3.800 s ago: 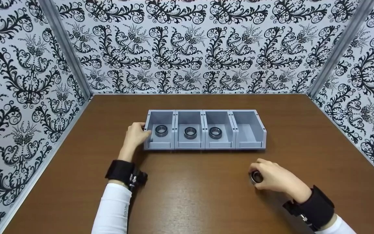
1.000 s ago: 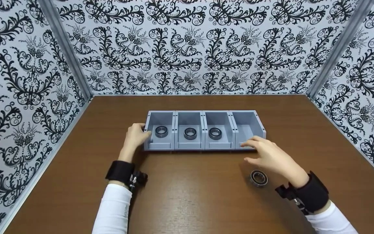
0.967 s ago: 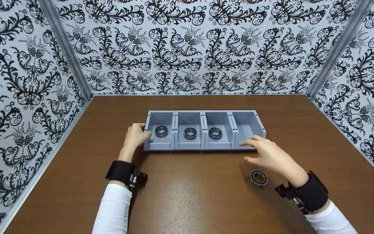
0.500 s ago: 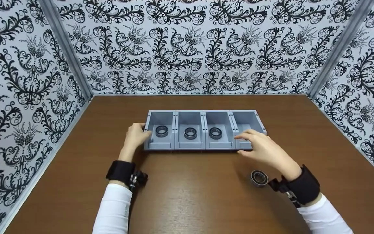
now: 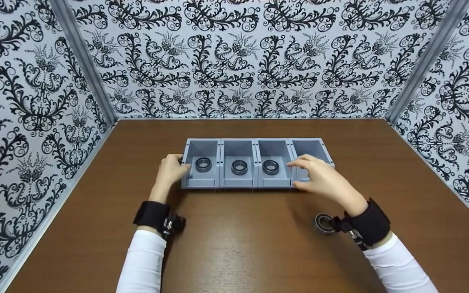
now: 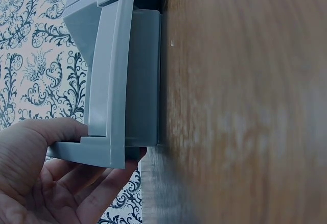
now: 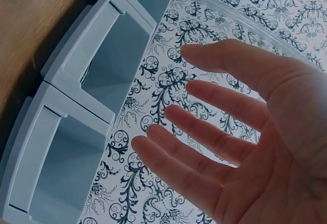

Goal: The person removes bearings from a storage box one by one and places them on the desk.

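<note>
My left hand (image 5: 172, 171) grips the left side wall of a row of joined grey bins (image 5: 237, 184); in the left wrist view the thumb lies inside the end bin (image 6: 106, 71) and the fingers behind its wall. My right hand (image 5: 324, 179) hovers over the front of the rightmost bin, fingers spread and slightly bent, holding nothing. Ball bearings lie in the other bins: one in the left (image 5: 203, 165), one in the second (image 5: 239, 167), one in the third (image 5: 270, 167). Another bearing (image 5: 323, 223) lies on the table below the right wrist, partly covered by the wrist camera.
The brown wooden table (image 5: 234, 244) is bounded by patterned walls (image 5: 238, 61) at the back and both sides, with grey metal posts (image 5: 84, 61) at the corners. Black straps with small cameras wrap both wrists.
The right hand has let go of the bearing, leaving it on the table, and has moved forward and left to the rightmost bin. The left hand stays on the bin wall.
</note>
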Demonstrator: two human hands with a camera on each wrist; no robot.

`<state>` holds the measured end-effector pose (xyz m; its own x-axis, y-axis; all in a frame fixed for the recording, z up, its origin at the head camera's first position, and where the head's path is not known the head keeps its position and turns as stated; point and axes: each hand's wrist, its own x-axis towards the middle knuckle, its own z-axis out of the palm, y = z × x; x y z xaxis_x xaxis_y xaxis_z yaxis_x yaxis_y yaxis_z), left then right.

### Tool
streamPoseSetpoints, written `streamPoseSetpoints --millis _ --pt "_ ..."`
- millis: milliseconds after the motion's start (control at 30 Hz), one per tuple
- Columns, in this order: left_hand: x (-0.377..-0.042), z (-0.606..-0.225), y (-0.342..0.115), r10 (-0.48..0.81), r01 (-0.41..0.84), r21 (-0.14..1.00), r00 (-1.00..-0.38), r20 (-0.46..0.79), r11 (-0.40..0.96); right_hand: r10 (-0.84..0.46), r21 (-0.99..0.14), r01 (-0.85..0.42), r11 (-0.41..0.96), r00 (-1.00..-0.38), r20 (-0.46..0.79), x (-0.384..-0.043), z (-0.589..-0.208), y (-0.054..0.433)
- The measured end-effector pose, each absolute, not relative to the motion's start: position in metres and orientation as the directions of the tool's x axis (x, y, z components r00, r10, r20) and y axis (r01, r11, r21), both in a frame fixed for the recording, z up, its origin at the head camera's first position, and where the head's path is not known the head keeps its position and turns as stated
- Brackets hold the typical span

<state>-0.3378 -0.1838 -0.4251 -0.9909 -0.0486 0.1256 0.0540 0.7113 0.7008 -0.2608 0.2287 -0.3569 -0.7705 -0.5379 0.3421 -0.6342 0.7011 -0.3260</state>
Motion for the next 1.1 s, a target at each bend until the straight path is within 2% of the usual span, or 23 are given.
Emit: streamPoseSetpoints --millis 400,633,1100 --pt "-0.336 -0.426 -0.182 -0.045 0.066 0.692 -0.989 0.141 0.718 -0.554 -0.304 -0.651 0.696 -0.755 0.35 -0.278 -0.356 0.215" --pt "-0.336 -0.424 -0.183 -0.051 0.052 0.703 -0.991 0.125 0.709 -0.537 -0.329 -0.613 0.718 -0.789 0.299 -0.288 -0.354 0.208" --pt "-0.336 -0.424 -0.182 -0.061 0.053 0.706 -0.989 0.136 0.706 -0.533 -0.349 -0.579 0.737 -0.815 0.225 -0.306 -0.355 0.194"
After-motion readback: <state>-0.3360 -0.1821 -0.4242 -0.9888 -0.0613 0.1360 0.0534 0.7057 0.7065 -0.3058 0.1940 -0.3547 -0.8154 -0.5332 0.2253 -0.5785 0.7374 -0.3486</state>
